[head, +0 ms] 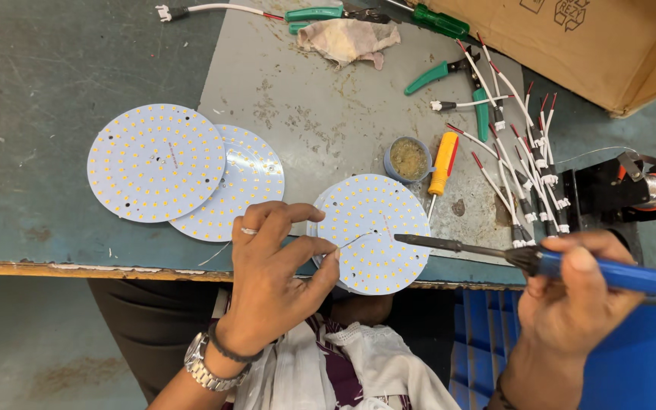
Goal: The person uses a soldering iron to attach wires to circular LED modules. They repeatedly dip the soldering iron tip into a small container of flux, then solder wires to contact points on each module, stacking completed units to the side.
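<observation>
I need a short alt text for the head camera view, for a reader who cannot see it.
The right hand holds a blue-handled soldering iron with its tip at a round white LED board, while the left hand feeds thin solder wire to it. Two more LED boards lie to the left on the workbench.

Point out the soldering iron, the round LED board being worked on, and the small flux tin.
soldering iron [616,275]: head view, on its blue handle.
round LED board [377,220]: head view, on its white face.
flux tin [408,159]: head view, on its brownish contents.
</observation>
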Demonstrator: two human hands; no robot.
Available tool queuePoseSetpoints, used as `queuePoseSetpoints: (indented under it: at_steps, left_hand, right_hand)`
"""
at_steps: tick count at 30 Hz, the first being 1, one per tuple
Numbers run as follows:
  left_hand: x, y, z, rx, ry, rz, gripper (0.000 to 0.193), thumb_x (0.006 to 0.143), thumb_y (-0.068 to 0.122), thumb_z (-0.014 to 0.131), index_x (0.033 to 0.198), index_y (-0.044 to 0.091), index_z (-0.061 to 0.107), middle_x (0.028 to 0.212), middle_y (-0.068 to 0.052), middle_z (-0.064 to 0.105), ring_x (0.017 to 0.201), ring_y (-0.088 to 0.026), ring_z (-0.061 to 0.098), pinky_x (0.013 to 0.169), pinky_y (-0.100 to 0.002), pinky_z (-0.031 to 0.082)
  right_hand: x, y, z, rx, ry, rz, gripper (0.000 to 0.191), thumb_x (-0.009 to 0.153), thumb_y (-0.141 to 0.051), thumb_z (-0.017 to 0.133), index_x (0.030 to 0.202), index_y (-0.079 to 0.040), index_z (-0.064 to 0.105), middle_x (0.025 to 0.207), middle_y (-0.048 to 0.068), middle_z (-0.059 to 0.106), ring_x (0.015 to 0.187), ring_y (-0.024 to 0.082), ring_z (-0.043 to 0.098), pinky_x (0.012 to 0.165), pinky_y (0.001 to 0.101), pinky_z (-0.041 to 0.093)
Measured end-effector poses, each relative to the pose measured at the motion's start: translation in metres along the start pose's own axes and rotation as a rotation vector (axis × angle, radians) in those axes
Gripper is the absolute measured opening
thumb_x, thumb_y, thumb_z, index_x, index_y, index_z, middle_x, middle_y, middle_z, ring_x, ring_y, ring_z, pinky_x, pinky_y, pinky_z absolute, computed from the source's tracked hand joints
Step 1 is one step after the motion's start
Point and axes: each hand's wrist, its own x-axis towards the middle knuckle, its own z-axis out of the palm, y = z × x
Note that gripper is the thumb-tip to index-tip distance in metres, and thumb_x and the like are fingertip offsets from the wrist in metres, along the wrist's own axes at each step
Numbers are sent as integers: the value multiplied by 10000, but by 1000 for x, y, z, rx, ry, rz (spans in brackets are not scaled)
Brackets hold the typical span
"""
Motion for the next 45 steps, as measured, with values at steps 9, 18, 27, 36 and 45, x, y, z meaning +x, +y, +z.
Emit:
queuePoseSetpoints:
  at_steps: [9, 18, 27, 36, 45]
  left_hand:
    - [1, -5, 4, 3, -25, -14, 88, 766, 171, 795, 834, 124, 765, 1178, -18, 680, 1107, -253, 534, 885, -419, 353]
    - [0, -8, 7, -4, 6, 4, 84, 787, 177, 795, 842, 128, 756, 1193, -19, 672, 1135, -253, 538, 931, -428, 364]
    - [2, -7, 10, -17, -14, 2, 88, 765, 168, 791, 831, 127, 750, 1191, -34, 679, 1118, -263, 544, 928, -429, 369]
    - [1, -5, 8, -37, 6, 33, 103, 772, 176, 799, 853, 131, 753, 1210, -38, 671, 1145, -282, 545, 958, -443, 381]
    - [3, -4, 16, -44, -57, 18, 94, 756, 184, 795, 815, 128, 747, 1221, -33, 674, 1138, -270, 540, 916, -448, 381]
  right_hand:
    - [15, 2, 38, -231, -75, 118, 163, 1013, -56, 701, 904, 50, 643, 732, 64, 622, 507, 53, 509, 449, 153, 370]
    - [18, 4, 44, -261, -104, 147, 148, 1023, -72, 705, 933, 33, 655, 704, 52, 609, 495, 48, 508, 486, 178, 378]
    - [18, 3, 45, -269, -108, 138, 195, 1022, -66, 706, 881, 55, 646, 687, 54, 594, 484, 53, 502, 430, 159, 359]
    - [16, -5, 35, -253, -26, 68, 185, 1011, -56, 704, 891, 62, 627, 724, 67, 600, 487, 60, 478, 439, 156, 347]
    - [11, -3, 33, -309, 4, 131, 164, 995, -42, 702, 882, 52, 630, 744, 66, 620, 505, 27, 471, 443, 141, 373]
